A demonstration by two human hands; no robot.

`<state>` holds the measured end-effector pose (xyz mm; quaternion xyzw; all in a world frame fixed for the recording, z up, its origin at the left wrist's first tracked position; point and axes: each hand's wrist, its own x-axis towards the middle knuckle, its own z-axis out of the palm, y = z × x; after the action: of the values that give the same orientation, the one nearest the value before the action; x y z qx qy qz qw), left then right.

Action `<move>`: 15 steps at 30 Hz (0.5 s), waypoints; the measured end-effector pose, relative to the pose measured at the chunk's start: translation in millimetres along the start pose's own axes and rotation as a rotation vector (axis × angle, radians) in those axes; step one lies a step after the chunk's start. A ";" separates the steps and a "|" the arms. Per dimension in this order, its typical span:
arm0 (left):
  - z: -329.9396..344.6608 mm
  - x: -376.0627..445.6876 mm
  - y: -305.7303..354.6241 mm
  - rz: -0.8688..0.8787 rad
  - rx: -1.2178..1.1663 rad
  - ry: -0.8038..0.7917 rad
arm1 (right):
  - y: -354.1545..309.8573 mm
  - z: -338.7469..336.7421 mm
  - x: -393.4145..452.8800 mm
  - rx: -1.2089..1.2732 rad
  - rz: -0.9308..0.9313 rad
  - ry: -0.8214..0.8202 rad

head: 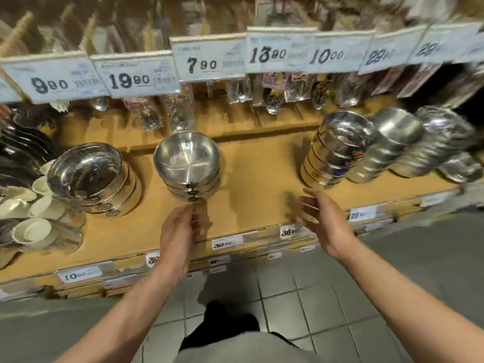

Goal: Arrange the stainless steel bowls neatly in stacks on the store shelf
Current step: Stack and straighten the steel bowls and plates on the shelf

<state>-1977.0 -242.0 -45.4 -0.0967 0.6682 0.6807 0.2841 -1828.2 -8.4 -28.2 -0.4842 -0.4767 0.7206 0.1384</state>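
Note:
A short stack of steel bowls [187,166] stands mid-shelf on the wooden shelf [256,174]. A wider stack of shiny bowls [91,176] sits to its left. At the right stands a taller stack with stickers [337,150], and more blurred stacks [398,145] lean beside it. My left hand [180,231] hovers just in front of the middle stack, fingers relaxed, holding nothing. My right hand [322,216] is over the shelf's front edge with straight fingers spread toward the right stack, holding nothing.
White ceramic cups [34,218] crowd the shelf's left end, with dark plates [23,150] behind them. Packaged spoons [272,95] hang at the back under price tags [207,61]. Bare wood lies between the middle and right stacks. Tiled floor [301,297] is below.

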 end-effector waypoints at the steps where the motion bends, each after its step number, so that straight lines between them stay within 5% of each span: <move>1: 13.8 -3.6 -0.5 0.004 0.014 -0.060 | -2.9 -12.4 -2.7 0.003 -0.006 0.033; 12: 180.7 -3.2 -2.1 -0.013 0.161 -0.379 | -24.8 -107.4 41.9 -0.022 -0.068 0.148; 15: 224.0 8.8 -12.7 -0.017 0.170 -0.317 | -30.3 -114.7 76.9 -0.091 -0.088 0.102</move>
<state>-1922.1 -24.3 -41.0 0.0307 0.6694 0.6261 0.3987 -1778.9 121.2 -55.6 -0.5048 -0.5219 0.6658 0.1718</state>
